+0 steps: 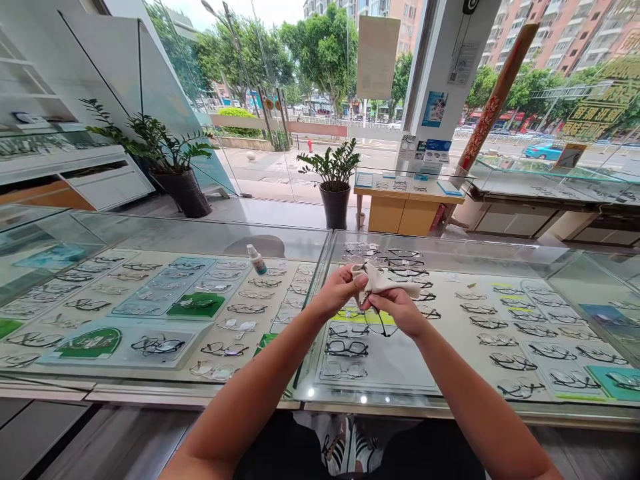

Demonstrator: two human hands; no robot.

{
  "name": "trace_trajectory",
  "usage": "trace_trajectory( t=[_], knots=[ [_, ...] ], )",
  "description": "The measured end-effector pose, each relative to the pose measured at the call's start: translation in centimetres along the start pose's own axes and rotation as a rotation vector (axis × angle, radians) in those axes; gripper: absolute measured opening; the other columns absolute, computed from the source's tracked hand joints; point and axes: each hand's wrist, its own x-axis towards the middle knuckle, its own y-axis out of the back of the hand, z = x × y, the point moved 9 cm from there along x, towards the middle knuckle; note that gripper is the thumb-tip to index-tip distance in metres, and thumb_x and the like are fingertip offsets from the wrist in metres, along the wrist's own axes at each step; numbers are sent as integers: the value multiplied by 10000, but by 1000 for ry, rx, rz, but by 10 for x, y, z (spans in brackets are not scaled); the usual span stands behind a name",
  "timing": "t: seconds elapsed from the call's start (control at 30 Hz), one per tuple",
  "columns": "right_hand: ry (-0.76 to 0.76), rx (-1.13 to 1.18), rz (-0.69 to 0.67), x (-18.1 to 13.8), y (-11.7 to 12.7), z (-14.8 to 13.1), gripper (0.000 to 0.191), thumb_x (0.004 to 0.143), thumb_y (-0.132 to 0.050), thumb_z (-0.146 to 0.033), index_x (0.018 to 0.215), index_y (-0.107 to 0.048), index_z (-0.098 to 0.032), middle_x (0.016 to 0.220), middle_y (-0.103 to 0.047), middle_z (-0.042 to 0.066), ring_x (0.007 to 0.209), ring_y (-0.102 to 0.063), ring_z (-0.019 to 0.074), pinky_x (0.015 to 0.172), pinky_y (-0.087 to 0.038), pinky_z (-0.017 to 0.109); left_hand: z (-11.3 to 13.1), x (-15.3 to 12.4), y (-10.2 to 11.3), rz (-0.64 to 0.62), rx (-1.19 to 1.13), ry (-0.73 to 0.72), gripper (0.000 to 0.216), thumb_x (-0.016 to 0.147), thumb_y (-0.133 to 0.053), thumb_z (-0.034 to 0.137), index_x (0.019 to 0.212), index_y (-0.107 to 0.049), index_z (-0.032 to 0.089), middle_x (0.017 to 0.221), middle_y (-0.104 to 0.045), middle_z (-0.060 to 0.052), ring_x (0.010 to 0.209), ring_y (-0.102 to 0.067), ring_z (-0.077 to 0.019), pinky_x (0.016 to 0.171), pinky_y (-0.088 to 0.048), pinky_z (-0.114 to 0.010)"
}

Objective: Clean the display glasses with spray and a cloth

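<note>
Both my hands meet above the glass display counter, around a pale cleaning cloth (400,289) and a pair of eyeglasses (379,324). With fingers and thumb pinched, my left hand (343,288) grips the bunched end of the cloth. My right hand (399,311) holds the dark-framed eyeglasses at the near side of the cloth. One lens hangs below my right fingers; the rest of the frame is hidden by cloth and fingers. Left of my hands, a small spray bottle (257,261) with a white cap and bluish liquid stands on the counter top.
Under the glass of the display counter (313,393) lie rows of eyeglasses, some on green or blue mats. Beyond it stand a potted plant (335,193), a larger potted plant (183,190) and a wooden cabinet (407,210). Large windows face a street.
</note>
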Motion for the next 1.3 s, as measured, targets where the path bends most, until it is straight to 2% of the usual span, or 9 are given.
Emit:
trace_trajectory(
  t=[0.17, 0.3, 0.4, 0.5, 0.7, 0.8, 0.9, 1.07, 1.3],
  knots=[
    [22, -47, -1, -3, 4, -6, 487, 918, -763, -675, 862, -865, -202, 911, -813, 97, 863, -632, 232, 833, -486, 388, 4, -1, -2, -28, -59, 27, 516, 925, -786, 636, 928, -655, 137, 711, -682, -35, 561, -643, -145, 569, -512, -267],
    [31, -39, 28, -1, 13, -8, 481, 922, -766, -668, 849, -855, -201, 901, -816, 97, 908, -668, 249, 896, -490, 404, 9, -3, -2, -58, -114, 45, 450, 873, -886, 507, 1029, -672, 143, 792, -727, -51, 656, -687, -157, 651, -540, -276],
    [36, -34, 28, 0, 12, -7, 483, 920, -768, -667, 846, -852, -197, 897, -810, 99, 899, -667, 244, 889, -501, 402, 7, -5, -3, -96, -81, 79, 470, 814, -947, 405, 1091, -667, 149, 792, -741, -48, 658, -686, -149, 616, -493, -241],
    [32, -35, 17, 0, 7, -3, 507, 913, -762, -688, 849, -849, -192, 891, -800, 100, 862, -648, 231, 847, -506, 390, 5, -4, -3, -103, -30, 68, 471, 772, -973, 377, 1031, -653, 149, 732, -727, -35, 615, -689, -157, 575, -478, -234],
    [3, -25, -28, 0, -2, 2, 530, 900, -764, -715, 894, -847, -191, 944, -809, 107, 891, -650, 235, 800, -492, 364, 0, 1, -2, -36, -22, 8, 455, 946, -782, 578, 917, -632, 150, 648, -687, -23, 485, -633, -147, 509, -494, -250],
    [16, -30, -25, 1, 1, 1, 513, 915, -759, -699, 862, -849, -198, 928, -813, 101, 873, -637, 229, 807, -478, 365, 1, 2, -4, -47, -56, 22, 506, 974, -728, 627, 878, -657, 135, 634, -677, -39, 508, -637, -154, 533, -504, -261],
    [30, -10, -1, 2, 9, 1, 491, 931, -752, -676, 835, -850, -205, 885, -810, 93, 846, -631, 231, 830, -472, 379, 6, -1, -5, -87, -96, 51, 478, 932, -803, 582, 890, -689, 120, 708, -710, -71, 631, -686, -171, 638, -545, -276],
    [30, 58, 33, 4, 15, 3, 467, 916, -781, -661, 816, -847, -210, 856, -799, 81, 843, -633, 227, 852, -468, 383, 9, -5, -7, -143, -80, 100, 472, 828, -938, 393, 1134, -693, 130, 817, -753, -71, 719, -702, -169, 676, -521, -256],
    [27, -64, 5, -3, 4, -4, 523, 930, -739, -713, 908, -851, -203, 933, -813, 93, 854, -641, 224, 829, -504, 372, 1, 0, -5, -57, -37, 17, 432, 904, -842, 535, 954, -643, 156, 695, -708, -33, 573, -665, -157, 571, -508, -253]
  ],
)
